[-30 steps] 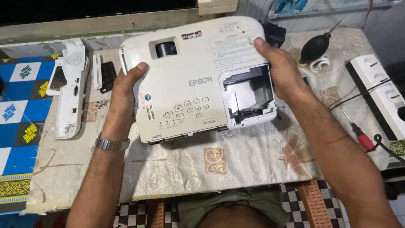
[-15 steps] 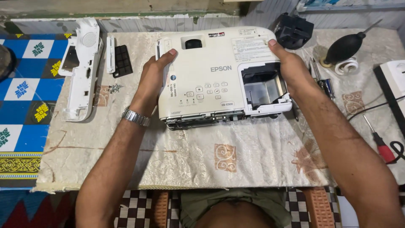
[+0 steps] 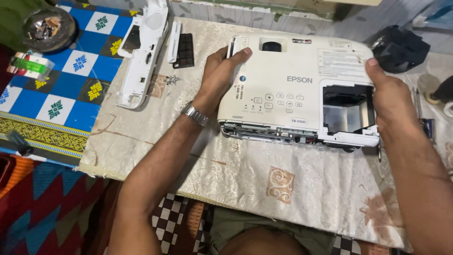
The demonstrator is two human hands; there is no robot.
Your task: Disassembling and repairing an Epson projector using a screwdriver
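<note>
A white projector lies on a cream patterned cloth. Its near side panel is off, so the inner parts show, and a square bay at its right is open. My left hand grips the projector's left end, thumb on top, with a metal watch on the wrist. My right hand clasps the right end beside the open bay.
A detached white casing panel, a narrow white strip and a black grille piece lie left of the projector. A black part sits at the far right. A blue patterned mat holds a dark bowl and a small green-and-white box.
The projector now lies flatter on the cloth, turned with its open side toward me. Both hands keep their hold on its ends. The view has shifted left.
</note>
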